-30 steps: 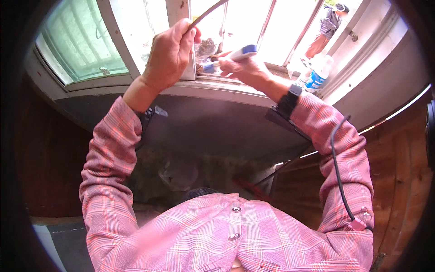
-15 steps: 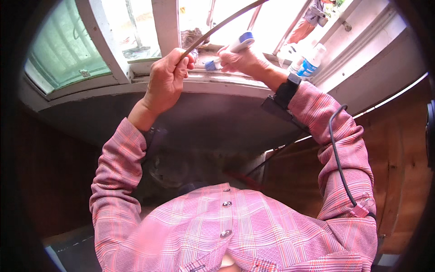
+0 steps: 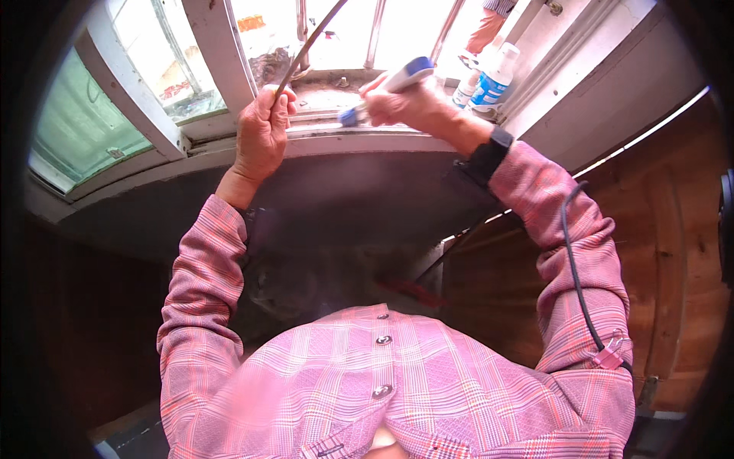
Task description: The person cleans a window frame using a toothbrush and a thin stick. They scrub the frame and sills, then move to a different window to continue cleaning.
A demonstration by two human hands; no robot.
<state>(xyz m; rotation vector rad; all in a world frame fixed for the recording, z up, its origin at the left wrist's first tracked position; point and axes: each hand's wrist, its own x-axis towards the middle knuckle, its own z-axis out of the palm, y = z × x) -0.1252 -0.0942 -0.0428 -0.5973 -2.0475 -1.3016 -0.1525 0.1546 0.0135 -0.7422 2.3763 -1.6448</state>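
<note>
Right hand (image 3: 401,107) grips brush (image 3: 414,72), long axis slanting: blue bristles lower left, by window sill (image 3: 325,93) inner edge; butt upper right. Left hand (image 3: 261,138) clenches thin rod (image 3: 310,46), angled up-right.

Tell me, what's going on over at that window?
A person in a pink plaid shirt is working at a window with both hands. The left hand grips a thin brown rod that slants up past the frame. The right hand holds a white-and-blue tool, seemingly a brush, with its blue end by the sill; whether it touches is hard to tell. A white-and-blue bottle stands to the right, and another person shows partly outside.
</note>
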